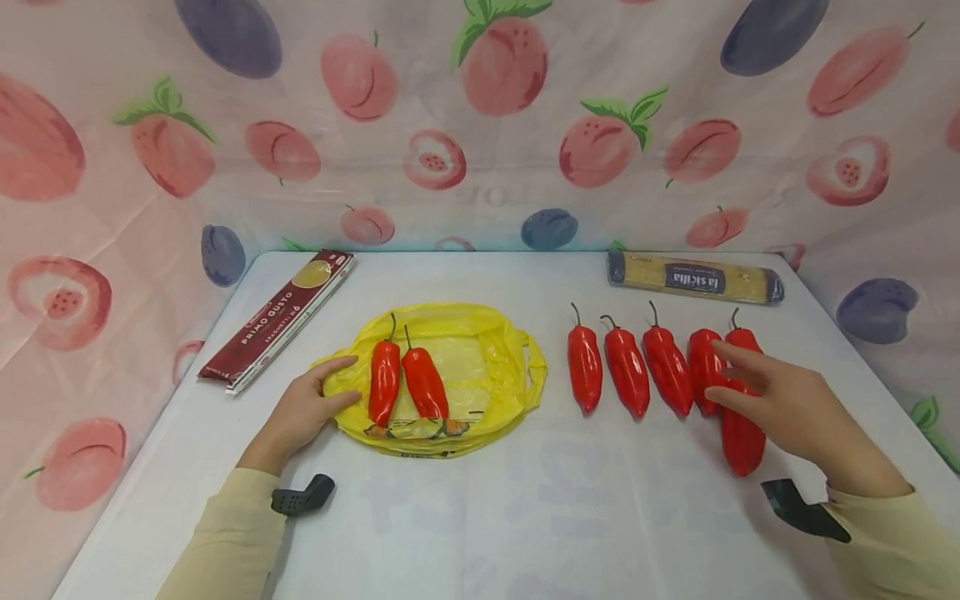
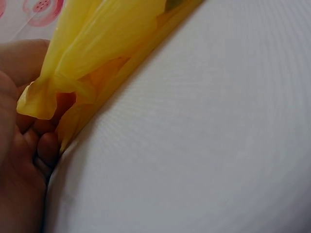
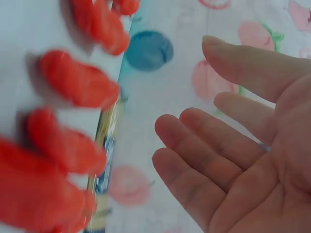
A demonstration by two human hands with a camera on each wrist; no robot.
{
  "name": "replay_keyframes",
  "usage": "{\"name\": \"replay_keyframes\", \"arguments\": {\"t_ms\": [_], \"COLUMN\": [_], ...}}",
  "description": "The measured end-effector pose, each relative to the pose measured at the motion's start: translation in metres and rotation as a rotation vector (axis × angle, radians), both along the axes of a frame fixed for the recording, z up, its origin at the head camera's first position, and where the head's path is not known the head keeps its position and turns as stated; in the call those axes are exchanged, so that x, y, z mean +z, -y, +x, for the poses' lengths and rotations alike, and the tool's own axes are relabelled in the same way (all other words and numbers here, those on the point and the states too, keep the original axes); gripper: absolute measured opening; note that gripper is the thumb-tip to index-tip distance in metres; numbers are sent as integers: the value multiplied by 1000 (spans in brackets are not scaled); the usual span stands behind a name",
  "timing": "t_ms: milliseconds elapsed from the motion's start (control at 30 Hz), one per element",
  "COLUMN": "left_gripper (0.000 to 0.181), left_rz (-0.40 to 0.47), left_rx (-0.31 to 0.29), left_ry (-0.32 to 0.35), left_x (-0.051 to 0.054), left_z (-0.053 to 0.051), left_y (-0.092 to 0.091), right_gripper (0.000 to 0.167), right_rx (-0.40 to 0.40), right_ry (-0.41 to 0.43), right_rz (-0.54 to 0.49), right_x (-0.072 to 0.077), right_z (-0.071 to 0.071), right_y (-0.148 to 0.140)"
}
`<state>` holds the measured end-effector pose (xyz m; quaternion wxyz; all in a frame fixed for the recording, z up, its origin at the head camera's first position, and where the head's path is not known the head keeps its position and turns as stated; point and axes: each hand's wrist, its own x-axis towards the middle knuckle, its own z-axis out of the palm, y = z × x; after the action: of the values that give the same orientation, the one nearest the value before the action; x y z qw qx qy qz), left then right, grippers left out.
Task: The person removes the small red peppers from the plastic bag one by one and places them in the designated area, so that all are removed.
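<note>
At the left edge of the yellow bag (image 1: 513,387), the left hand (image 1: 300,408) is cupped — grip cannot be told — while, by the right-hand row of red peppers (image 1: 667,372), the right hand (image 1: 795,404) is spread wide, best narrowed round one alone.

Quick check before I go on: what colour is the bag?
The bag is yellow, clearest in the head view.

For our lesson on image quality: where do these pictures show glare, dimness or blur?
Head view: bright glare spots on the glossy peppers; left wrist view: dim overall, the table looking grey with faint ripple lines; right wrist view: peppers blurred, the right hand clearer.
</note>
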<state>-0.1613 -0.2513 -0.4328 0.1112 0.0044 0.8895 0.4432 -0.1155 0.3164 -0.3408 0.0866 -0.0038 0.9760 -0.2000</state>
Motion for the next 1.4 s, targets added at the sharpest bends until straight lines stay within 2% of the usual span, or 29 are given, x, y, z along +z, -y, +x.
{"name": "replay_keyframes", "arguments": {"t_ms": [233, 467, 700, 867, 1033, 1400], "left_gripper": [63, 64, 65, 66, 65, 65], "left_rz": [-21, -18, -26, -26, -34, -29], "left_rx": [3, -2, 1, 5, 8, -5], "left_ry": [-6, -5, 1, 11, 15, 0], "left_x": [-1, -1, 0, 0, 0, -2], "left_z": [1, 0, -1, -1, 0, -1], "left_y": [0, 1, 1, 0, -1, 1], "right_gripper": [80, 73, 67, 63, 61, 59], "right_rx": [69, 191, 318, 393, 431, 500], "right_ry": [-33, -68, -12, -8, 21, 18], "right_rz": [-68, -120, -203, -257, -303, -350], "right_x": [8, 8, -7, -20, -30, -43], "right_z": [-10, -18, -24, -30, -37, -48], "right_y": [43, 91, 149, 181, 209, 256]}}
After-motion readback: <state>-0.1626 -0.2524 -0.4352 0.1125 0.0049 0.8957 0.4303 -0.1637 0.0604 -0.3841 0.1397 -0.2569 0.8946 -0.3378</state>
